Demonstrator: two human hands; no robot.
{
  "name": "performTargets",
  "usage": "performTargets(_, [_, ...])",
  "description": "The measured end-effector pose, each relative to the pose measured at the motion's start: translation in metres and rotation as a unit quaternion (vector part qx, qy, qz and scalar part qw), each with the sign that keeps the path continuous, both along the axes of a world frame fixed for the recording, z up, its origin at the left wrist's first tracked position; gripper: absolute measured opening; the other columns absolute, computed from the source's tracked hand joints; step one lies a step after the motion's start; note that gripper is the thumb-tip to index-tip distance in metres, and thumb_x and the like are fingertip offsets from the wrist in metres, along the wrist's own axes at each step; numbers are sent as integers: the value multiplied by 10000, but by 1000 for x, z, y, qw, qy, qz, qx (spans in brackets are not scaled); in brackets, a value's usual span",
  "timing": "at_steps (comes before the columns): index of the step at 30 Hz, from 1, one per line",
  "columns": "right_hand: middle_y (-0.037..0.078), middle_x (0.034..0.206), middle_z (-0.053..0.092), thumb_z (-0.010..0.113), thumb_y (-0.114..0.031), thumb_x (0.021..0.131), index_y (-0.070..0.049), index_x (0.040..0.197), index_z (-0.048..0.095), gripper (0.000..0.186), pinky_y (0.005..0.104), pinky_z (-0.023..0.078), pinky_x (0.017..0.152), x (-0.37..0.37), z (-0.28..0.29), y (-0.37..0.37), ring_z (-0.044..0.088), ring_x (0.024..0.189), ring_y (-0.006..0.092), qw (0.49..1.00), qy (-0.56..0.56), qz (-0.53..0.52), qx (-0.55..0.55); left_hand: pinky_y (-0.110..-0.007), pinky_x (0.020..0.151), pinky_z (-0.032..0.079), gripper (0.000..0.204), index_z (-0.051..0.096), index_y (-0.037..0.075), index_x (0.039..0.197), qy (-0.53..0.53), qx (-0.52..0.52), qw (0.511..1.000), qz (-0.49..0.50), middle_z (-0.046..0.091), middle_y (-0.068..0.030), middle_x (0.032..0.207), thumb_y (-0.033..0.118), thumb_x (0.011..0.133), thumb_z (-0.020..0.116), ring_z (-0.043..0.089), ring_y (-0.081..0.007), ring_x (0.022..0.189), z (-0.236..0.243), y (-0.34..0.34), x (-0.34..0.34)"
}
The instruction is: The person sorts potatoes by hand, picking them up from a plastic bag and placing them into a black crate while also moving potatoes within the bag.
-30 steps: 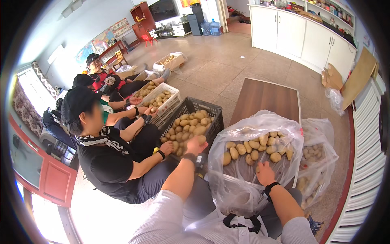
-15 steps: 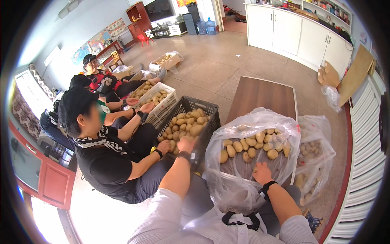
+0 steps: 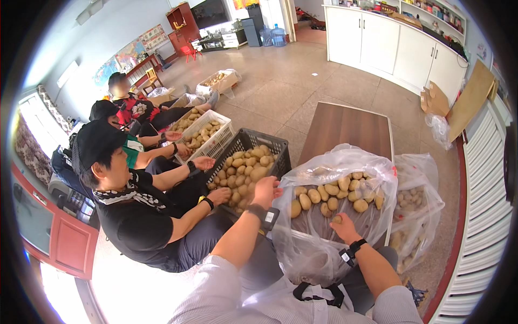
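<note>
My right hand (image 3: 346, 229) grips a small potato (image 3: 337, 219) inside a box lined with a clear plastic bag (image 3: 286, 210). Several loose potatoes (image 3: 360, 206) lie along the far side of that bag. Over the near right edge of a dark plastic crate (image 3: 280, 154) is my left hand (image 3: 266, 191), fingers stretched out and nothing seen in them. Yellow-brown potatoes (image 3: 242, 171) fill much of the crate. A co-worker's hand (image 3: 219, 195) rests at the crate's left edge, and the same person's other hand (image 3: 204, 163) hovers by its far left corner.
A brown wooden board (image 3: 345, 129) lies beyond the bagged box. To the right stands another clear bag (image 3: 418, 216) of potatoes. Leftward, co-workers (image 3: 116, 189) sit in a row beside a white crate (image 3: 224, 135) of potatoes. White cabinets (image 3: 372, 46) line the back.
My left hand has risen out of the dark crate and moved right, its fingers now extended. My right hand has shifted slightly left and up, showing the small potato. The nearest co-worker's head has turned up.
</note>
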State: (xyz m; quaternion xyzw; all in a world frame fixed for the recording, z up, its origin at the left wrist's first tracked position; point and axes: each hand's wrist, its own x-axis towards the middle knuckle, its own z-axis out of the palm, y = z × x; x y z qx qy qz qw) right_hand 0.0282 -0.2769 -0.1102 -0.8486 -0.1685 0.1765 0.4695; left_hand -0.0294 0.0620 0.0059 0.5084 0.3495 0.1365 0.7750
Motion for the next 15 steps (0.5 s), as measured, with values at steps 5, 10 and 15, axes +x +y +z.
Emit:
performTargets(5, [57,959,601,724,-87,792,-56,1234,513,491,292,486,597,-3,23,16,577,744,133,989,114,-7,88,-349,680,535,331,552,43,1161,20,-14,983,-180,601,-99,1027,275,926,574,621,-226,762,15,-33,4])
performTargets(10, [68,966,607,713,-135,812,-40,1297,486,544,288,496,618,-11,62,45,584,750,136,966,202,36,156,-322,627,530,325,555,54,1155,66,49,952,-296,605,-105,1028,293,936,563,630,-192,721,11,-57,11])
performTargets(15, [32,887,590,641,-238,906,-27,1196,510,382,239,438,502,-19,105,67,532,620,82,953,212,74,205,-287,533,487,328,569,53,1110,99,113,920,-362,625,-92,941,335,946,542,612,-164,627,17,-80,14])
